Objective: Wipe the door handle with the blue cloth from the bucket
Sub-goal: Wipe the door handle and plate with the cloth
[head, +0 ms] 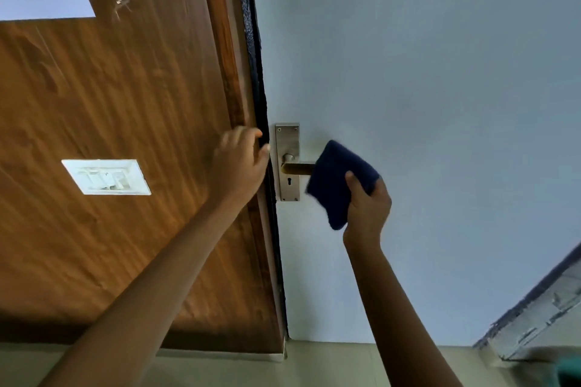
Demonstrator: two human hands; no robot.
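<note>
Nearest me are my two bare forearms, reaching up from the bottom edge twd the door. My right hand (366, 209) holds the blue cloth (338, 181): fingers closed on it, thumb on the near face, the rest wrapped behind, so the cloth is pinched & folded into a thick pad. The cloth covers the outer end of the door handle (297, 168); only the brass-looking inner stretch of the lever shows, running from the pad back to the pivot. Lever looks roughly level. It sits on a silver backplate (287, 162) w/ a keyhole below the lever & screws at the corners, mounted on the pale door (440, 88) near its left edge.

My left hand (240, 163) is empty, fingers loosely spread, fingertips at the dark gap betw door & wooden frame (234, 72), just left of the backplate. Can't tell if it grips the door edge or only rests there.

Left of the frame is a wood-grain wall panel (94, 104) carrying a white switch plate (107, 177). Floor (330, 364) runs along the bottom. Something grey sits bottom right, too blurred to ID.
</note>
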